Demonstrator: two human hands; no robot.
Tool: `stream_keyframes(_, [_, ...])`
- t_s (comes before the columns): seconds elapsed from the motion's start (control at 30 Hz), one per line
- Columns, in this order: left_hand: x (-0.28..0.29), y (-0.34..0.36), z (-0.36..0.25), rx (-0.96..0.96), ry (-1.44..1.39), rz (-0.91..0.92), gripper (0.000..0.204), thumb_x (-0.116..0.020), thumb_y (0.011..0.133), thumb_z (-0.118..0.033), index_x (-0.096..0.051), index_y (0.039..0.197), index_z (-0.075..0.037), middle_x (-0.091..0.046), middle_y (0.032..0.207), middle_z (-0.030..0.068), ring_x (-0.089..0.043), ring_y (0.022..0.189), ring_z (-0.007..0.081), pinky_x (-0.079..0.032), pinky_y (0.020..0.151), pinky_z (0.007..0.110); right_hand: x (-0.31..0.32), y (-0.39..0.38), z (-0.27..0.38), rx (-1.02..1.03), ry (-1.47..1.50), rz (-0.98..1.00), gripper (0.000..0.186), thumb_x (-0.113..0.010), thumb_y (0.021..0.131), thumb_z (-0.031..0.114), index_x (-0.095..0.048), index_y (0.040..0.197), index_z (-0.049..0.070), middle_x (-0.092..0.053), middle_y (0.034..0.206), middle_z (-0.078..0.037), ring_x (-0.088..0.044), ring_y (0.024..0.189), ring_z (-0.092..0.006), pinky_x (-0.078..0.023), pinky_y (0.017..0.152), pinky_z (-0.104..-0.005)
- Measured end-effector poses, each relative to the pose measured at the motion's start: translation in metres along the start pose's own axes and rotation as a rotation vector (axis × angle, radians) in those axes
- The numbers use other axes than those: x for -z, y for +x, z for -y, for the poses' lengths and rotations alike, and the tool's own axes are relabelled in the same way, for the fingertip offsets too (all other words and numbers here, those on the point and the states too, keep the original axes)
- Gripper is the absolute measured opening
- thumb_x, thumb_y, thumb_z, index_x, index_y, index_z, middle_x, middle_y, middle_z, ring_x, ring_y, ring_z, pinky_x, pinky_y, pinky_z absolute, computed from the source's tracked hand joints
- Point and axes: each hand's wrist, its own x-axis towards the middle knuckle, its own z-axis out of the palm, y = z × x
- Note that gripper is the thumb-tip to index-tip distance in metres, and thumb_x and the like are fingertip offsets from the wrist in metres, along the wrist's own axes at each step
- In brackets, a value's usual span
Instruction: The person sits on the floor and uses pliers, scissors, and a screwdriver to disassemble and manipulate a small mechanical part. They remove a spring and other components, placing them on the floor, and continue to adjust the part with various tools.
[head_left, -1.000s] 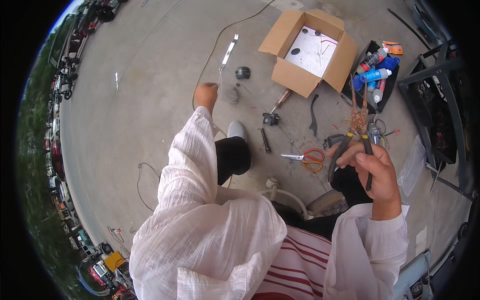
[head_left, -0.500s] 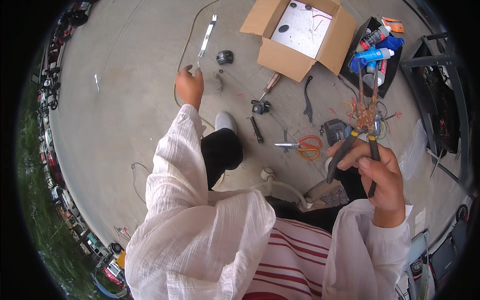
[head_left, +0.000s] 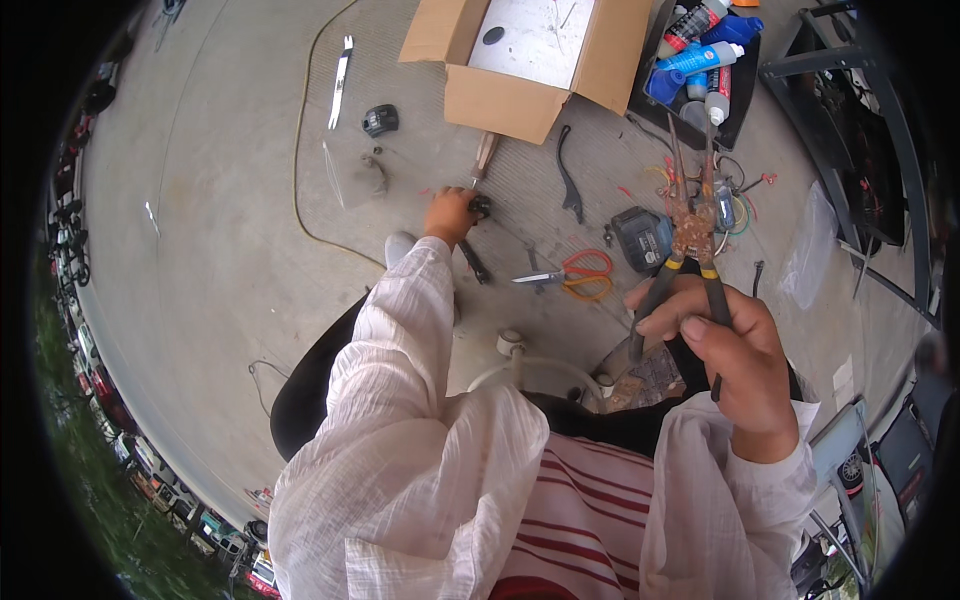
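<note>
My right hand [head_left: 737, 352] is raised and grips the black and yellow handles of rusty long-nose pliers [head_left: 690, 215], jaws pointing away from me. My left hand [head_left: 450, 213] reaches down to the concrete floor and rests on a small black part [head_left: 481, 207] at the end of a wooden-handled tool [head_left: 485, 155]. Whether the fingers close on that part is hard to tell. A dark screwdriver-like tool [head_left: 473, 262] lies just below that hand. Orange-handled scissors [head_left: 570, 276] lie between my two hands.
An open cardboard box [head_left: 500, 95] stands ahead. A black bin [head_left: 745, 80] of bottles and tubes sits at the upper right beside a dark metal frame [head_left: 860, 120]. A black battery pack [head_left: 640, 238], a black lever [head_left: 568, 185], a thin cable [head_left: 297, 150] and loose wires lie on the floor.
My left hand has moved right, from the thin cable to the black part by the wooden-handled tool. My right hand still holds the pliers up. The view has tilted downward.
</note>
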Motion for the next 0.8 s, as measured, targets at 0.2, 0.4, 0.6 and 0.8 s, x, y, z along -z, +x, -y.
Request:
stream_keyframes(0.2, [0.013,-0.008,0.01,-0.126,-0.507,-0.184,0.037,-0.075,0.081,-0.013,-0.064,0.117,-0.009,-0.066,0.109,0.0081,-0.062,0.102,0.0261,-0.047,0.092,0.036,-0.005,-0.003,0.009,-0.035,-0.32,0.026,0.023,-0.053,0.09,0.009,-0.068,0.105,0.0,-0.063,0.103,-0.011,-0.059,0.097,-0.0189,-0.045,0.087,-0.0337])
stream_keyframes(0.4, [0.18,-0.061,-0.085,-0.465,-0.45,-0.418,0.039,-0.077,0.08,-0.008,-0.06,0.115,-0.005,-0.065,0.105,0.0084,-0.061,0.099,0.0232,-0.046,0.09,0.034,-0.018,0.008,-0.008,0.374,-0.558,-0.179,0.026,-0.062,0.085,0.013,-0.068,0.108,0.003,-0.06,0.104,-0.016,-0.059,0.099,-0.0317,-0.046,0.09,-0.0378])
stream_keyframes(0.6, [0.257,-0.175,-0.166,-0.599,-0.198,-0.618,0.044,-0.082,0.072,-0.017,-0.061,0.109,-0.009,-0.066,0.095,0.0102,-0.06,0.087,0.033,-0.045,0.081,0.04,-0.053,0.02,-0.005,0.735,-0.615,-0.342,0.03,-0.077,0.078,0.02,-0.07,0.101,0.002,-0.056,0.106,-0.014,-0.058,0.101,-0.0313,-0.047,0.088,-0.0393])
stream_keyframes(0.8, [0.259,-0.239,-0.188,-0.536,-0.067,-0.672,0.042,-0.08,0.069,-0.016,-0.062,0.106,-0.011,-0.065,0.087,0.0062,-0.06,0.082,0.0298,-0.043,0.077,0.039,-0.073,0.011,-0.017,0.837,-0.647,-0.3,0.028,-0.077,0.079,0.02,-0.071,0.096,-0.001,-0.057,0.106,-0.016,-0.058,0.1,-0.0328,-0.047,0.087,-0.04])
